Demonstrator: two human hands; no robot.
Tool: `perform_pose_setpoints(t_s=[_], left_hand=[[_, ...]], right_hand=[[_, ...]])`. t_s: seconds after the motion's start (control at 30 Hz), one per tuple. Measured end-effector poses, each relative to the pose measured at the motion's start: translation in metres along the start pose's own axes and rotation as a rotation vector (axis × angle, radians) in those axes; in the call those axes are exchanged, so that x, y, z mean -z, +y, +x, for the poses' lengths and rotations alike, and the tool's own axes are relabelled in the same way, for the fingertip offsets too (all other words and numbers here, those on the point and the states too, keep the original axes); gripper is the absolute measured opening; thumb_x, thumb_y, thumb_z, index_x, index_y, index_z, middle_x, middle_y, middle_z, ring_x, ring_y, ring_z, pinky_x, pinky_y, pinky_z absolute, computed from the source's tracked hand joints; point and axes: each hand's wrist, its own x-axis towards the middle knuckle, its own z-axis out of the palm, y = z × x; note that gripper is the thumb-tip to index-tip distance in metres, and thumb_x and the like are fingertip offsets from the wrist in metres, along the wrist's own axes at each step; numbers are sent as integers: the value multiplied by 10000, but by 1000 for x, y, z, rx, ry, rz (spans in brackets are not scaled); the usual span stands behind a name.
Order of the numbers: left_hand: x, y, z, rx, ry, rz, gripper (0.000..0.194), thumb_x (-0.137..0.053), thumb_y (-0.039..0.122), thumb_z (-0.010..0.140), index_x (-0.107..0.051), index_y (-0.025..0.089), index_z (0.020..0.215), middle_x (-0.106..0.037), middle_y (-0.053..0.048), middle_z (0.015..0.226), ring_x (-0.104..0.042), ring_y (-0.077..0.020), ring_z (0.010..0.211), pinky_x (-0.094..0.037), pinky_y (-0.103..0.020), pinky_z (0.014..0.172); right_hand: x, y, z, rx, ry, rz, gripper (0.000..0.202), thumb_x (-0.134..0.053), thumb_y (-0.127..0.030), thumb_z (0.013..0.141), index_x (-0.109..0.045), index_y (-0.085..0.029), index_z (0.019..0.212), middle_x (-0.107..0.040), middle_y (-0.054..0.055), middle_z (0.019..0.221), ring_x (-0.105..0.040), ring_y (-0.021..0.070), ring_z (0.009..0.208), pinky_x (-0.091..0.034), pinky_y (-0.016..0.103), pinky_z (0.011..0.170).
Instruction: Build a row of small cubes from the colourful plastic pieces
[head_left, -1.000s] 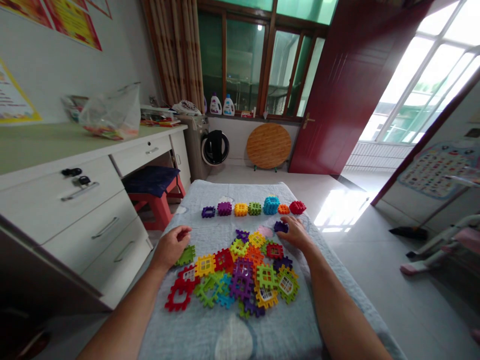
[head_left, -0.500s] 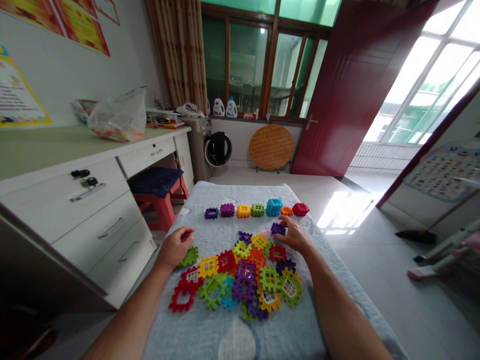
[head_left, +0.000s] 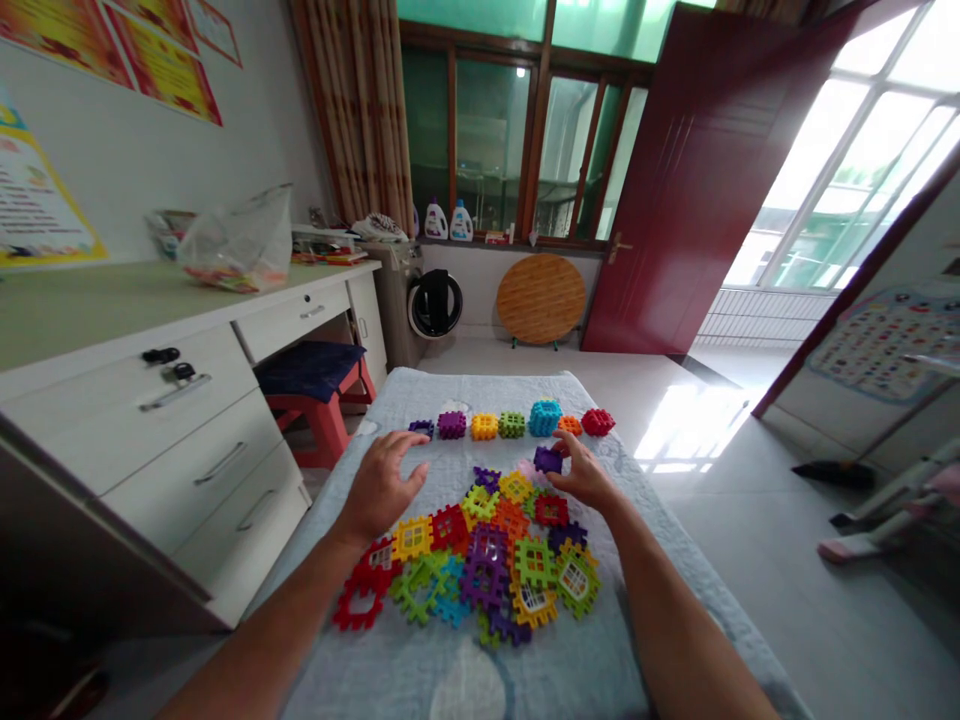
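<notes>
Bare left hand (head_left: 382,487), bare right hand (head_left: 586,475), bare forearms (head_left: 664,600), narrow wrists (head_left: 616,503)

Cloth (head_left: 397,680): row of blocks (head_left: 512,424) across the far end; heap of pieces (head_left: 484,575) nearer, before the row;
Left hand (head_left: 384,487): before the row's left end;
Right hand (head_left: 589,475): lone piece (head_left: 548,460) in its grasp, between row and heap;
Desk (head_left: 97,300): left of the cloth; bag (head_left: 251,245) on top;
Washing machine (head_left: 394,295): behind the cloth; room door (head_left: 645,220) farther right
</notes>
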Motion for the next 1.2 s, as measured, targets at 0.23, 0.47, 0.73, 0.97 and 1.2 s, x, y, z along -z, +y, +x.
perform_pose_setpoints(t_s=[0.23,0.47,0.73,0.97,1.2], left_hand=[[-26,67,32,-315,-327,-59,578,-658,347,697,-495,201,1233,-514,-101,1293,-444,-260,1203,-321,-408,1038],[-50,84,51,-281,-546,177,370,-681,369,639,-617,178,949,-641,-117,964,-594,-275,942,-465,-377,824],[-52,95,49,-239,-523,226,332,-637,410,641,-620,191,890,-642,-119,897,-624,-249,848,-478,-337,718],[-39,10,63,-140,-426,145,414,-660,346,587,-629,205,975,-651,-69,932,-607,-229,857,-451,-304,774],[-21,-90,91,61,-468,142,386,-636,293,542,-647,162,905,-653,-63,894,-599,-222,829,-445,-272,719]], right_hand=[[-1,-51,-1,183,-20,145,682,-637,-259,679,-350,-241,1297,-591,55,1035,-565,191,935,-458,359,832],[-5,-66,-6,286,-51,160,653,-627,-203,670,-361,-230,1266,-570,60,1033,-551,195,944,-460,359,842],[1,-73,-6,293,-71,147,585,-604,-203,685,-409,-237,1235,-556,75,1082,-534,219,992,-454,382,872],[5,-48,-1,152,52,101,646,-603,-287,728,-331,-263,1314,-468,97,1236,-509,239,1052,-471,414,863],[-1,-26,2,48,76,83,506,-558,-296,748,-418,-250,1233,-505,86,1136,-544,212,936,-502,385,769]])
